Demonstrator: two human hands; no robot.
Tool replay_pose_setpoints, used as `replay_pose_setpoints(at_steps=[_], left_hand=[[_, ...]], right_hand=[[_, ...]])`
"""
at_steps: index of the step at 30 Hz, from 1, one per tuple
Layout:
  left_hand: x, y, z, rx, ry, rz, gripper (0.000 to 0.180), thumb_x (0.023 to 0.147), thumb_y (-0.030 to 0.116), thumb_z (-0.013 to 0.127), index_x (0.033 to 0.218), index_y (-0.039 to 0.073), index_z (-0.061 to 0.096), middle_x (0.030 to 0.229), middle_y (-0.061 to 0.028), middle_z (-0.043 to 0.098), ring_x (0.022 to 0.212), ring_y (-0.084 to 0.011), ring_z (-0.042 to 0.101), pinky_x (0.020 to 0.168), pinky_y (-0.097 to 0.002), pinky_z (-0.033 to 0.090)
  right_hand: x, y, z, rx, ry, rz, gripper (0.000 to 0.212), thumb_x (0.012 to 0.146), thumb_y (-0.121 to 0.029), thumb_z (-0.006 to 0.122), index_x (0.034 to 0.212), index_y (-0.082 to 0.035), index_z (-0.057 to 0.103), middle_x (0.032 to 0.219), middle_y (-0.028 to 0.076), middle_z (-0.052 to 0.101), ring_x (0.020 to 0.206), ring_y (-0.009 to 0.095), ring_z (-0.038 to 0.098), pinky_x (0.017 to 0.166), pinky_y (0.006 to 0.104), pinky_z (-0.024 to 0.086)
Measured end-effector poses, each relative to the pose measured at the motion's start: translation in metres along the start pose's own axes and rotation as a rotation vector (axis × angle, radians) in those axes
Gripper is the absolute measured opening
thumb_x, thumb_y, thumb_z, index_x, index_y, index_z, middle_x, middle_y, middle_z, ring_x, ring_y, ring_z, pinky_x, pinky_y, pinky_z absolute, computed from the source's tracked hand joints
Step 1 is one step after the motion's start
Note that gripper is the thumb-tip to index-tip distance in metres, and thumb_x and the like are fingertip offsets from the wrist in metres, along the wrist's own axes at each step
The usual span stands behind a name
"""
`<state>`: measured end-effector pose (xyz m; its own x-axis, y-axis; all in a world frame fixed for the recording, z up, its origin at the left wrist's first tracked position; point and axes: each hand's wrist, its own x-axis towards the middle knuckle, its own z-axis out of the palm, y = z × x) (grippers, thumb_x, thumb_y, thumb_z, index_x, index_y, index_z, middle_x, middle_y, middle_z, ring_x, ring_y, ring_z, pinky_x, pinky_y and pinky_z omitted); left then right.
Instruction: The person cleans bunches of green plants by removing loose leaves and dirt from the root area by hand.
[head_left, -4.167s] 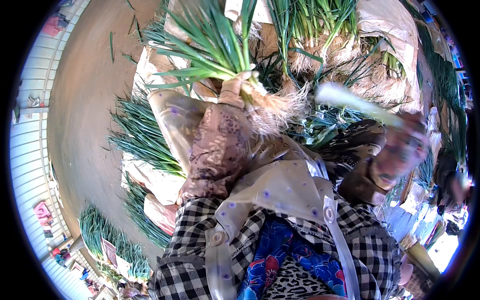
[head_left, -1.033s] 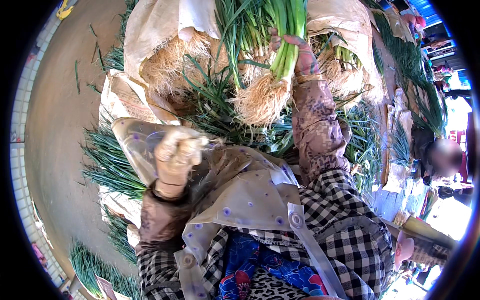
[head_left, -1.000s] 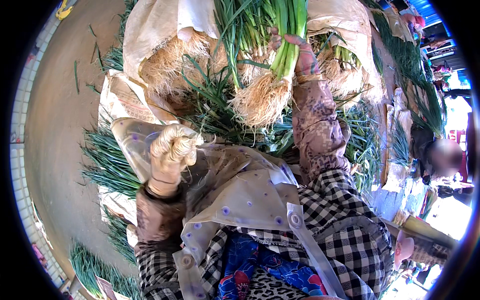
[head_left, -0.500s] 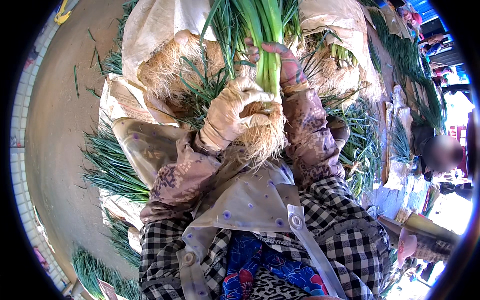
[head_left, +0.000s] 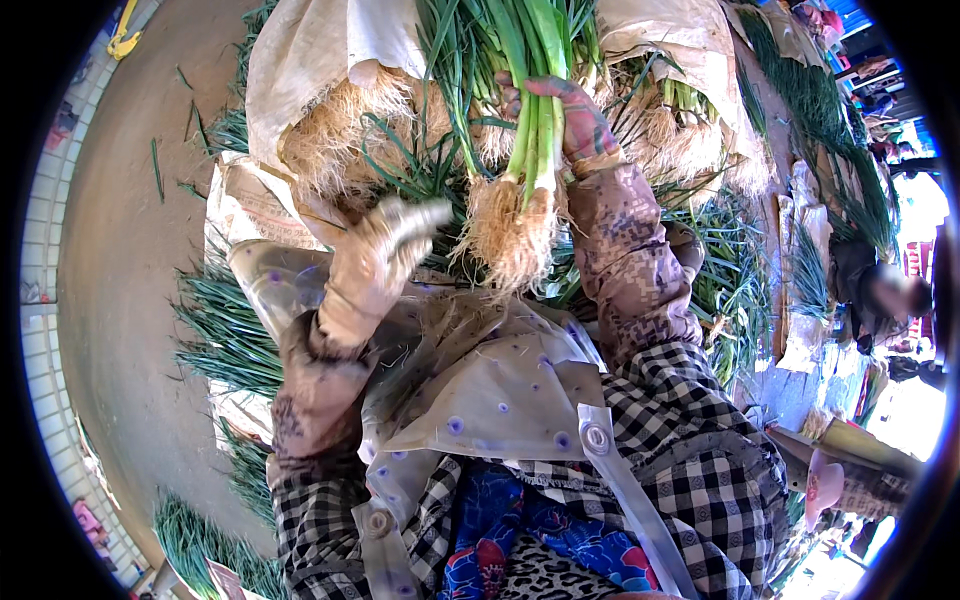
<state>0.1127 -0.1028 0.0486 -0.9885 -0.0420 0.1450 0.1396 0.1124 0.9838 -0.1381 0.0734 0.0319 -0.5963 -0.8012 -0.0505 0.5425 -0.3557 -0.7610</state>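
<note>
My right hand (head_left: 575,115) is wrapped round the pale stalks of a small bunch of green onions (head_left: 540,140). The bunch hangs roots down in front of me, and its bushy tan roots (head_left: 510,235) spread below the grip. Off to the left of those roots, apart from the bunch, is my gloved left hand (head_left: 385,245). Motion smears its fingers, so how far they are bent does not show. A clear plastic apron (head_left: 480,395) with purple dots covers my lap beneath both hands.
Whitish sacks wrap root-heavy onion bundles at the far left (head_left: 330,50) and far right (head_left: 670,35). Green onion leaves (head_left: 235,335) lie beside my left knee, more (head_left: 735,285) at my right. Bare floor (head_left: 130,300) stretches left. A person (head_left: 885,300) is at the right.
My left hand has let go of the roots and moved left, away from the bunch. My right hand still holds the stalks, and the roots now hang freely.
</note>
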Motion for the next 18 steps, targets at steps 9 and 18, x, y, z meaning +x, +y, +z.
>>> replay_pose_setpoints(at_steps=[9, 18], left_hand=[[0.043, -0.013, 0.058, 0.125, 0.161, 0.235, 0.020, 0.067, -0.003, 0.068, 0.085, 0.002, 0.061, 0.079, -0.0044, 0.059, 0.067, -0.0104, 0.058, 0.064, -0.0224, 0.048], [-0.011, 0.031, 0.069, -0.425, -0.362, 0.068, 0.010, 0.074, 0.005, 0.066, 0.075, 0.000, 0.057, 0.075, -0.0062, 0.059, 0.071, -0.0125, 0.056, 0.064, -0.0251, 0.046]], right_hand=[[0.016, 0.013, 0.023, -0.194, 0.119, 0.051, 0.035, 0.074, -0.003, 0.059, 0.107, 0.007, 0.051, 0.097, 0.016, 0.059, 0.078, 0.023, 0.060, 0.070, 0.0338, 0.052], [0.037, 0.035, -0.016, -0.155, 0.179, 0.129, 0.031, 0.078, -0.008, 0.057, 0.104, 0.007, 0.051, 0.092, 0.015, 0.060, 0.073, 0.023, 0.060, 0.065, 0.0354, 0.053]])
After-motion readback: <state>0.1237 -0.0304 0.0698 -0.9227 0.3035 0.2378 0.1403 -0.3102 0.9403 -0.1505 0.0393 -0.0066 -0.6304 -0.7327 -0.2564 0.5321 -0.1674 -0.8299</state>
